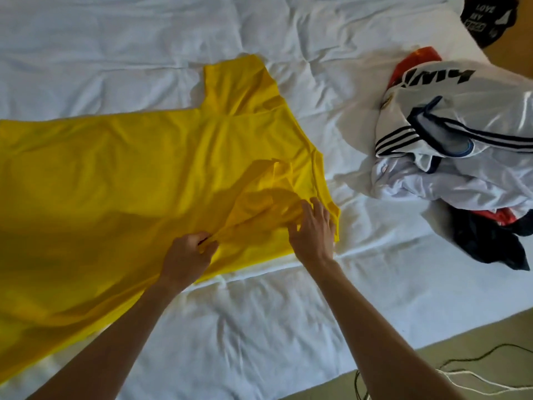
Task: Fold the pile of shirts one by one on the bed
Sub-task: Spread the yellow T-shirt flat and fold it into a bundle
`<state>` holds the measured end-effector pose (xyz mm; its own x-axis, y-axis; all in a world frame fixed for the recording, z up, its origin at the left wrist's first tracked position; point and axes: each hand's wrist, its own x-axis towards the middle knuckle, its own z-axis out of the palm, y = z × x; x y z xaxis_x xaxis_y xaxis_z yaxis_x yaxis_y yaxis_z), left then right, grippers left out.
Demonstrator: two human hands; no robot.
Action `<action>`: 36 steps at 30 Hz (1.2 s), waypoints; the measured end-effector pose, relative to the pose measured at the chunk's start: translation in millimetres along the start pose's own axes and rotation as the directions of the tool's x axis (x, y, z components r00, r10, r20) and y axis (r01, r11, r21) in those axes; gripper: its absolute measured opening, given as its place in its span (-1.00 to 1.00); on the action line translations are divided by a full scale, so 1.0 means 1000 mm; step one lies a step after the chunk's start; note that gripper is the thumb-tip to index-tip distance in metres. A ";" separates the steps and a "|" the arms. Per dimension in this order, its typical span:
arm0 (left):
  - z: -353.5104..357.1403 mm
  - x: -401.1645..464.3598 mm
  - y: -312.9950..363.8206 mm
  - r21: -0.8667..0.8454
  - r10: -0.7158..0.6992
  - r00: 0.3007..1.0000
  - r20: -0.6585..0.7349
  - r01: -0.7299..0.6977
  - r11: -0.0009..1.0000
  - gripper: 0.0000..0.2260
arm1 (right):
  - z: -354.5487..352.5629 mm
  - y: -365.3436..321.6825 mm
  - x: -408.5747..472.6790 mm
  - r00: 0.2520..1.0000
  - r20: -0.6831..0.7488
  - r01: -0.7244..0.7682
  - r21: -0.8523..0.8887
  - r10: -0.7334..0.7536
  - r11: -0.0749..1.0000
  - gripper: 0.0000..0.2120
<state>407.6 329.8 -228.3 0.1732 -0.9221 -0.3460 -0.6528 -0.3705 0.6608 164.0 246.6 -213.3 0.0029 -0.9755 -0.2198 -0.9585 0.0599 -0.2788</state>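
black garment (487, 18): "LOVE MY" | white jersey (450, 93): lettering upside down, unreadable

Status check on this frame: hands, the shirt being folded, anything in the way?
Left hand pinching the yellow shirt; right hand flat on its near sleeve. Shirt spread out, not yet folded. Unfolded pile to the right, apart from it.

A dark cap (487, 18) with white lettering lies at the far right corner, partly over the mattress edge. Below the near edge of the mattress, the tan floor (450, 356) carries loose cords: a black cord (473, 351) looping toward the right and a white cord (473, 381) trailing beside it.
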 end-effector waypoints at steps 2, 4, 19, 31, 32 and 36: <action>0.004 0.004 -0.002 0.008 -0.005 1.000 -0.016 0.005 1.000 -0.65 | 0.014 0.018 -0.016 0.998 -0.063 0.007 0.040 -0.004 0.999 -0.55; 0.008 0.009 -0.003 0.032 -0.051 0.997 -0.052 0.053 0.998 -0.76 | 0.020 0.032 -0.019 0.995 -0.099 0.028 0.052 -0.023 0.998 -0.58; -0.065 -0.076 -0.069 0.364 0.044 0.989 -0.142 0.011 0.931 -0.67 | 0.063 -0.103 -0.074 0.739 0.009 0.671 0.075 -0.673 0.738 -0.46; -0.127 -0.150 -0.140 0.641 -0.222 0.968 -0.119 0.245 0.727 -0.63 | 0.103 -0.179 -0.090 0.615 0.103 0.778 0.080 -0.782 0.623 -0.70; -0.131 -0.151 -0.145 0.623 -0.234 0.960 -0.153 0.277 0.731 -0.67 | 0.103 -0.180 -0.089 0.621 0.119 0.771 0.081 -0.774 0.631 -0.71; -0.149 -0.148 -0.170 0.438 -0.216 0.922 -0.321 0.347 0.829 -0.81 | 0.101 -0.182 -0.083 0.684 0.150 0.707 0.107 -0.714 0.699 -0.70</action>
<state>602.2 512.9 -190.0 0.5372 -0.8062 -0.2478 -0.8046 -0.5780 0.1361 367.1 338.3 -238.5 0.7292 -0.6782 -0.0914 -0.6377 -0.6250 -0.4503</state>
